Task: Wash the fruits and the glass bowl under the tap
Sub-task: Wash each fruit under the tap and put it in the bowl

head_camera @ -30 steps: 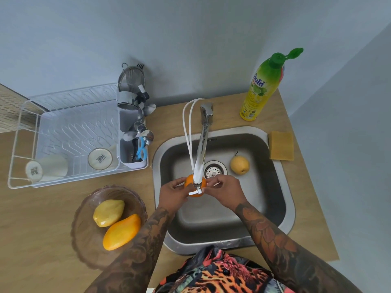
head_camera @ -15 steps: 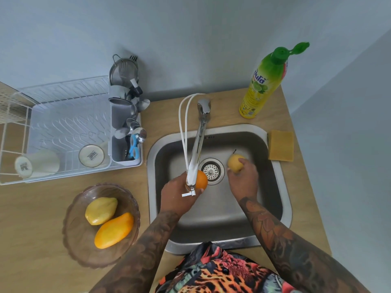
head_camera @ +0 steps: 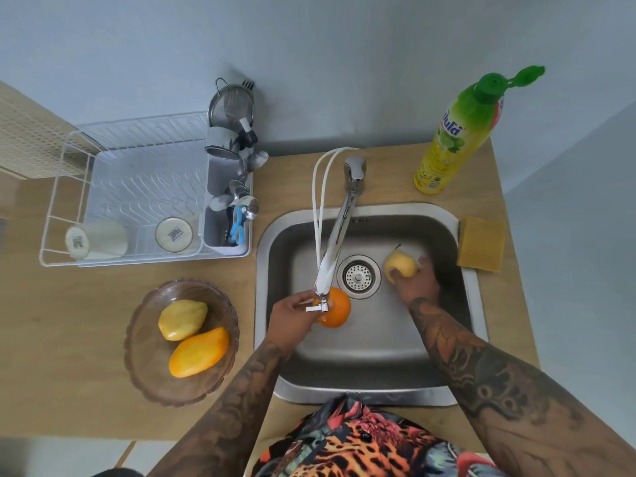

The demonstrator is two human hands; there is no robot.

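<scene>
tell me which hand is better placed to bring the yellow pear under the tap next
Right. The right hand already grips the yellow pear in the sink, beside the drain. The left hand is occupied, holding the orange under the tap.

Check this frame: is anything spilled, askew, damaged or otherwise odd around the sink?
Nothing is spilled or damaged. One small oddity: the soap bottle stands on the counter with its green cap flipped open. The left hand holds the orange under the tap; the right hand grips the pear.
</scene>
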